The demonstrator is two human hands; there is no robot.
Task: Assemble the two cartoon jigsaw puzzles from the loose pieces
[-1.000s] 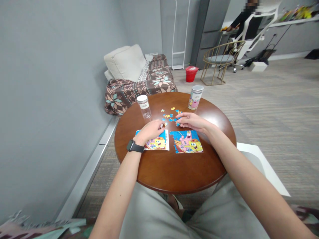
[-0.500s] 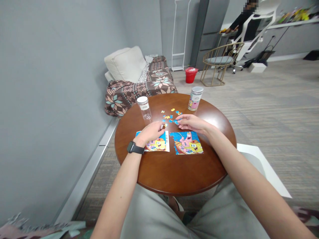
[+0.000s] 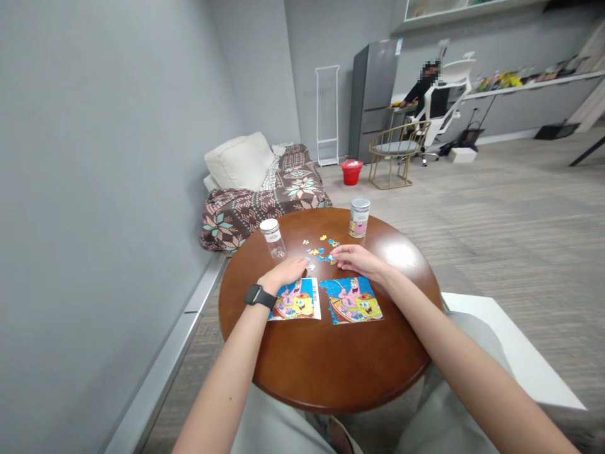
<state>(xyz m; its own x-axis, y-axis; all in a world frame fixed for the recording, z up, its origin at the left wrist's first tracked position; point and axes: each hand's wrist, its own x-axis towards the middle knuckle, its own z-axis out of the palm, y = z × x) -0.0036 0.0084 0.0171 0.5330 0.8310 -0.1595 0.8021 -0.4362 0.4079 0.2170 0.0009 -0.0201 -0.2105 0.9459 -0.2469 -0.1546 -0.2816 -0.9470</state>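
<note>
Left hand [image 3: 285,272], watch [image 3: 256,295] on the wrist, palm down on the table [image 3: 331,359], fingers curled loosely over the top edge of a printed picture card [image 3: 297,300]; cannot tell whether the grip pinches anything. Right hand [image 3: 355,258] palm down just beyond a mostly built puzzle [image 3: 352,301], fingertips [image 3: 335,253] close together and touching the nearest of the loose pieces [image 3: 319,250]; too small to tell whether a piece sits clamped between them. Card and puzzle side by side, nearly touching, card on the left, both showing the same cartoon scene in blue, pink and yellow. Loose pieces scattered just past both hands, between two jars. Clear jar [image 3: 273,238] with white lid, upright, to the left of the pieces. Printed jar [image 3: 359,217] with silver lid, upright, to the right and farther back. Round, dark wooden table, glossy. Beyond it, against the grey wall, a low bed [image 3: 265,195] with patterned blanket and white pillows. Farther off, a red bucket [image 3: 350,171], a gold wire chair [image 3: 396,151], a grey fridge [image 3: 371,94], and another person [image 3: 425,94] seated in a white office chair.
</note>
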